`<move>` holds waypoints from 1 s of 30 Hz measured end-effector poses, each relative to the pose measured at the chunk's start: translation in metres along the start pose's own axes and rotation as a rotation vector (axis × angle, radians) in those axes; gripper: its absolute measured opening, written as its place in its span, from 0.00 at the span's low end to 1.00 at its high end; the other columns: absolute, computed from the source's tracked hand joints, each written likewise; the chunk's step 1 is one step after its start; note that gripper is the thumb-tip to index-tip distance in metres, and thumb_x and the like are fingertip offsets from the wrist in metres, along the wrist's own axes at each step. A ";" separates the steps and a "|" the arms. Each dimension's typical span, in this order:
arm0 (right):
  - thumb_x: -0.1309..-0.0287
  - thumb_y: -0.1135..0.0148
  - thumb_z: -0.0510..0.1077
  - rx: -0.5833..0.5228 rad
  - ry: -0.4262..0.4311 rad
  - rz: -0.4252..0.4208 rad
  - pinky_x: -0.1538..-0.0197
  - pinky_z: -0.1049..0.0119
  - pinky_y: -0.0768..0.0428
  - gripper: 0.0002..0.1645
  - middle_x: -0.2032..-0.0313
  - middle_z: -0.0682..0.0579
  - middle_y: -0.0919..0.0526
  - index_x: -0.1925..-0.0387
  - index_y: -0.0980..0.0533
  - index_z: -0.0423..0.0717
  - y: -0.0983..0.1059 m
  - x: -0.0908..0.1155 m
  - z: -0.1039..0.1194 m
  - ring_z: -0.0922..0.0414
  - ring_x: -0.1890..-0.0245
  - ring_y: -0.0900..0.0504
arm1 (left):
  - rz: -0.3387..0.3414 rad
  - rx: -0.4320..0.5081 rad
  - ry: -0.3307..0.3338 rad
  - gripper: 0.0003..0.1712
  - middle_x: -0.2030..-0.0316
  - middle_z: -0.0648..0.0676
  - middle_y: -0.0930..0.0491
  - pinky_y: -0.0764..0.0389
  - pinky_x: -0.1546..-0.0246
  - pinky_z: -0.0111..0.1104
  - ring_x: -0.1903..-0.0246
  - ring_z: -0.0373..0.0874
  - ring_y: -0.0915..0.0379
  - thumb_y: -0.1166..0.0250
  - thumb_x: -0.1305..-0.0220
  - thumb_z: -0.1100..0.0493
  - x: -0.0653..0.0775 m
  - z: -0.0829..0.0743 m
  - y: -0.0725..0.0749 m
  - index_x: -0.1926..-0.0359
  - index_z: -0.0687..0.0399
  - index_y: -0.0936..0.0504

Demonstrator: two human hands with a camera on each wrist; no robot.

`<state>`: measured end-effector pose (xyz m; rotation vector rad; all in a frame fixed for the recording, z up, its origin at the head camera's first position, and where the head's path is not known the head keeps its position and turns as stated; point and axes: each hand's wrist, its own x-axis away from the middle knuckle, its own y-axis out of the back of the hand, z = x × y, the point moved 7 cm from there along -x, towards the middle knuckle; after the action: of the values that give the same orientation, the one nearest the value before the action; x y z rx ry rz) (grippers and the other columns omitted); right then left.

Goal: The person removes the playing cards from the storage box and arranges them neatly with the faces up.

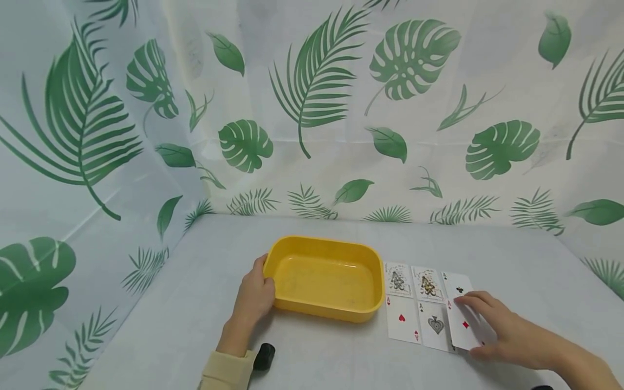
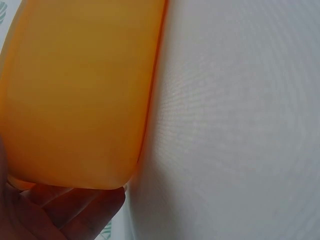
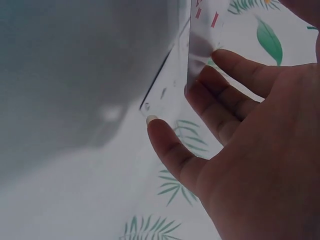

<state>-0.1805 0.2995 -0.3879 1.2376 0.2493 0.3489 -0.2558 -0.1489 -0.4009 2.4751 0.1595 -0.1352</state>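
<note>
A yellow plastic tray (image 1: pixel 324 314) stands on the table, and my left hand (image 1: pixel 255 295) grips its left end by the rim. From the left wrist view, the fingers (image 2: pixel 95 215) curl against the tray's outer wall (image 2: pixel 75 100). To its right, my right hand (image 1: pixel 507 330) holds an ace of diamonds (image 1: pixel 463 327) by its edges, the card tilted and overlapping the ace of spades (image 1: pixel 435 325). In the right wrist view, fingertips (image 3: pixel 195 90) touch a card with red marks (image 3: pixel 205 25). The ace of clubs (image 1: pixel 455 281) lies partly under the right hand.
Beside the tray lie a grey joker (image 1: pixel 398 280), a coloured joker (image 1: pixel 428 284) and an ace of hearts (image 1: pixel 402 318), face up. A leaf-patterned curtain (image 1: pixel 331 108) closes off the back and sides. A black object (image 1: pixel 264 357) sits by the left wrist.
</note>
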 end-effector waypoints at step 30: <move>0.68 0.18 0.46 -0.006 -0.058 0.070 0.52 0.40 0.22 0.51 0.39 0.38 0.32 0.38 0.28 0.38 -0.017 0.005 -0.019 0.38 0.45 0.29 | -0.001 0.008 0.001 0.33 0.37 0.64 0.26 0.27 0.42 0.51 0.48 0.53 0.25 0.52 0.35 0.68 0.001 -0.002 0.001 0.27 0.65 0.37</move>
<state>-0.1811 0.3134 -0.4103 1.2506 0.1551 0.3735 -0.2546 -0.1484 -0.3989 2.4833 0.1612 -0.1356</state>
